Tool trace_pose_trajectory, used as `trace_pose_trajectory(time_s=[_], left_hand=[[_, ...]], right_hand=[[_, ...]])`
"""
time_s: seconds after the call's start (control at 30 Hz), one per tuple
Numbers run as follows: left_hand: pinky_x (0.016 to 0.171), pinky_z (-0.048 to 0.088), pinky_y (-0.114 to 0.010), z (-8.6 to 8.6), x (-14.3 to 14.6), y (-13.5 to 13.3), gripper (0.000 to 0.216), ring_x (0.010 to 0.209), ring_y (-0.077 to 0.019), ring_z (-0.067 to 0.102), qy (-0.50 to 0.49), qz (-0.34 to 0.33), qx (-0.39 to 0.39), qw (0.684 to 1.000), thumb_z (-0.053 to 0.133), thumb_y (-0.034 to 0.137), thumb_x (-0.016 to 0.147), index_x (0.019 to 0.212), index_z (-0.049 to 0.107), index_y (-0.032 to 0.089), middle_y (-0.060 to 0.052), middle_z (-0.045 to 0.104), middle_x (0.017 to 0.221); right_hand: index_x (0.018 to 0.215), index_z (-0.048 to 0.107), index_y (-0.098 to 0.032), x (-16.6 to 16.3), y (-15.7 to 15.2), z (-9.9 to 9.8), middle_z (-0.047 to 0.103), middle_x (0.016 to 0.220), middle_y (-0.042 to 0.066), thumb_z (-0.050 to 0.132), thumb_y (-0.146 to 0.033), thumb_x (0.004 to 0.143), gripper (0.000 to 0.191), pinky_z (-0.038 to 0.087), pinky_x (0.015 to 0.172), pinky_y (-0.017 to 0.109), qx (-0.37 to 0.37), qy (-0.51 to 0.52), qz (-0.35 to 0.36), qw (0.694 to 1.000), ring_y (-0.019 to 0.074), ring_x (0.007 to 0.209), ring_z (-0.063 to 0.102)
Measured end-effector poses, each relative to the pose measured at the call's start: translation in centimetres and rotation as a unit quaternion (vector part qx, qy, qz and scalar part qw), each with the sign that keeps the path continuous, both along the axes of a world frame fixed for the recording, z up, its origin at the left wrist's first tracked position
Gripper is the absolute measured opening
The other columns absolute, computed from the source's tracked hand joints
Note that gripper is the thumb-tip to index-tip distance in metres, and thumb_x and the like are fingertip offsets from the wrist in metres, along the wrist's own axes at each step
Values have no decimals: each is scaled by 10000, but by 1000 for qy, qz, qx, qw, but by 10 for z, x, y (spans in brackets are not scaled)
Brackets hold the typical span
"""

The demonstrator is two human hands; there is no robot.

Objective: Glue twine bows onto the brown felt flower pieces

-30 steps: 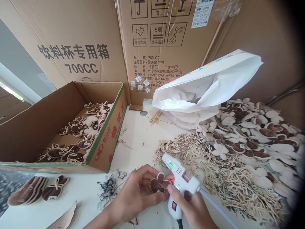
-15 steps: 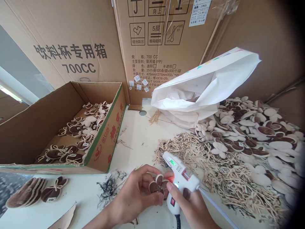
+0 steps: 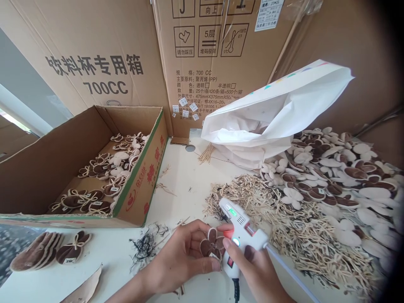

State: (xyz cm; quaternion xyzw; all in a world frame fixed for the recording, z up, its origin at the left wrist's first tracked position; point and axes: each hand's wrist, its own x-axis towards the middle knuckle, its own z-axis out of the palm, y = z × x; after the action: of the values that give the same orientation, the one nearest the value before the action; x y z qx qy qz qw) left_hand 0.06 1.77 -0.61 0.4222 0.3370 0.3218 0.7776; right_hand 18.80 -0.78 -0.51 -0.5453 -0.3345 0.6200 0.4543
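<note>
My left hand is closed around a small brown flower-shaped piece with cream-edged petals, held just above the white table. My right hand grips a white hot glue gun by its handle. The gun's orange nozzle touches the upper right of the flower piece. A green light glows on top of the gun, and its cord runs off the bottom edge.
An open cardboard box at left holds finished pieces with twine bows. A heap of twine bows and a pile of brown and white petals lie at right, behind them a white bag. Black threads lie near my left hand. Tall cartons stand behind.
Both hands, the flower piece and the glue gun stay together near the table's front edge; they have shifted slightly right in view. The nozzle stays against the piece.
</note>
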Motion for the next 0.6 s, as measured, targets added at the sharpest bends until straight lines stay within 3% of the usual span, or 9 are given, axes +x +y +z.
trace_pose_trajectory(time_s=[0.23, 0.43, 0.6], left_hand=[[760, 549, -289, 0, -1, 1, 397, 795, -152, 690, -24, 18, -5, 1000, 870, 166, 806, 1134, 646, 153, -78, 748, 936], [704, 561, -311, 0, 0, 1, 419, 709, -157, 689, -3, 14, -7, 1000, 874, 202, 803, 1149, 643, 155, -59, 725, 869], [780, 544, -314, 3, -1, 0, 421, 823, -168, 691, -14, -9, -3, 1000, 851, 235, 840, 1192, 626, 182, -61, 710, 942]], right_hand=[[1157, 689, -211, 4, -1, -6, 696, 725, 8, 820, -552, 808, 505, 489, 615, 265, 9, -7, 13, 1000, 165, 666, 596], [1175, 660, -228, -1, 0, -2, 778, 891, 63, 830, -524, 801, 507, 554, 740, 333, 27, 33, 22, 999, 209, 749, 688], [1183, 664, -233, 4, 0, -8, 754, 849, 28, 840, -497, 799, 498, 540, 713, 314, 15, 9, 9, 1000, 198, 741, 664]])
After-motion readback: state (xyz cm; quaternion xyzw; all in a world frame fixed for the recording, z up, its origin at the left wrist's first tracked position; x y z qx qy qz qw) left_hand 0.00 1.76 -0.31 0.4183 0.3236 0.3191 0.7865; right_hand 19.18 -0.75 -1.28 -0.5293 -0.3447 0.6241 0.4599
